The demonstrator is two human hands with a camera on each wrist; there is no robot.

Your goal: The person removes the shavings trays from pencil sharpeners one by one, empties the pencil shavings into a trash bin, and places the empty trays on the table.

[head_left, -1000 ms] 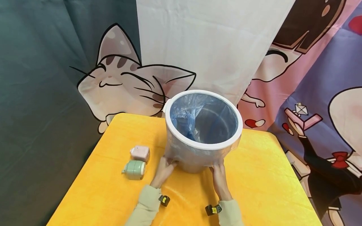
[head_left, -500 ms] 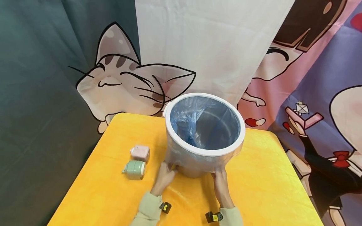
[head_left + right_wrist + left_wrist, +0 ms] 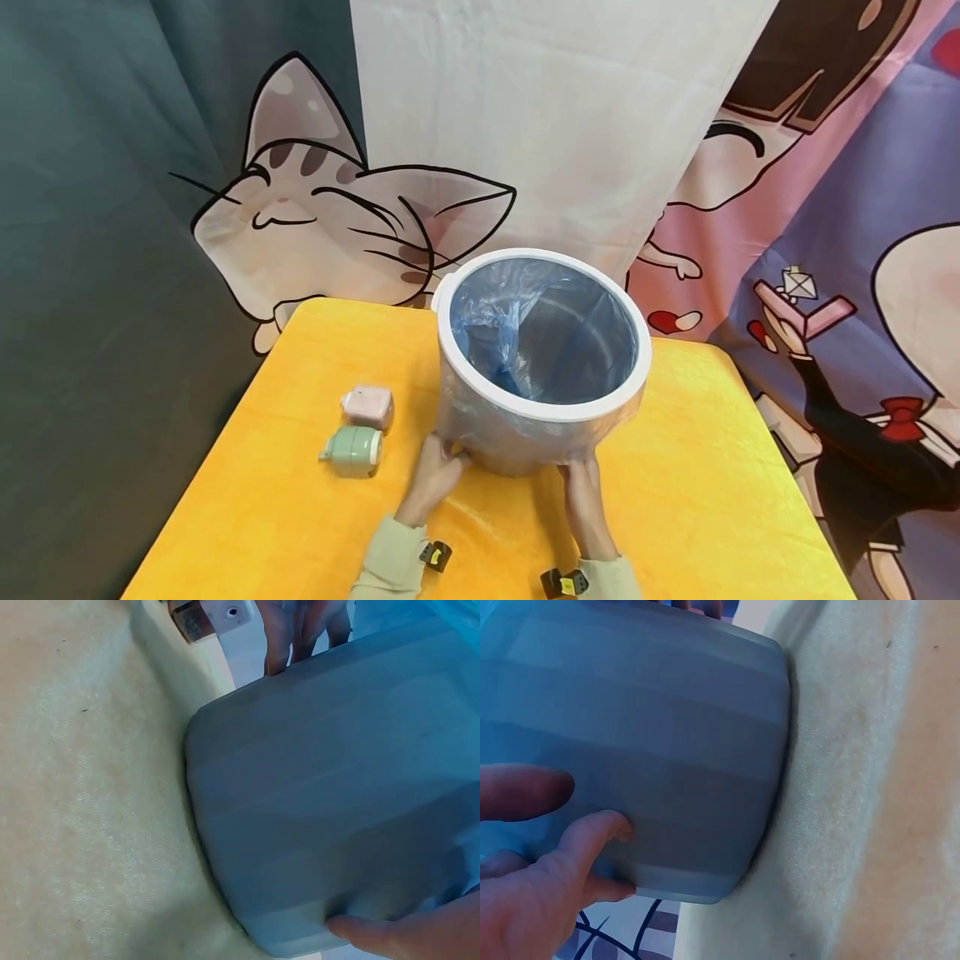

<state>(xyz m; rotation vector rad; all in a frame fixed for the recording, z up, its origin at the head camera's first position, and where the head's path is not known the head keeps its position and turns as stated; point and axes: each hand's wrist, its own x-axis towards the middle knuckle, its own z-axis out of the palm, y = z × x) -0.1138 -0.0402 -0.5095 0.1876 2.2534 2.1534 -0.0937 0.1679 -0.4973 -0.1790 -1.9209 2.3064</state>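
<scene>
A round trash can [image 3: 540, 409] with a white rim stands on the yellow cloth, lined with a thin blue plastic bag [image 3: 506, 342] folded over the rim. My left hand [image 3: 433, 477] grips its lower left side; bent fingers and thumb press the grey wall [image 3: 667, 750] in the left wrist view. On the opposite side my right hand [image 3: 585, 500] holds the can low, its thumb [image 3: 367, 934] against the wall in the right wrist view. The bag's overhang partly hides the fingertips of both hands in the head view.
Left of the can lie a small pink bottle-like container [image 3: 369, 407] and a green one [image 3: 354, 452], side by side. The yellow-covered table [image 3: 690, 467] ends at a printed cloth backdrop [image 3: 570, 125] with cartoon figures.
The trash can has come slightly toward me, with both hands moving back along with it. The pink and green containers stay where they were on the table.
</scene>
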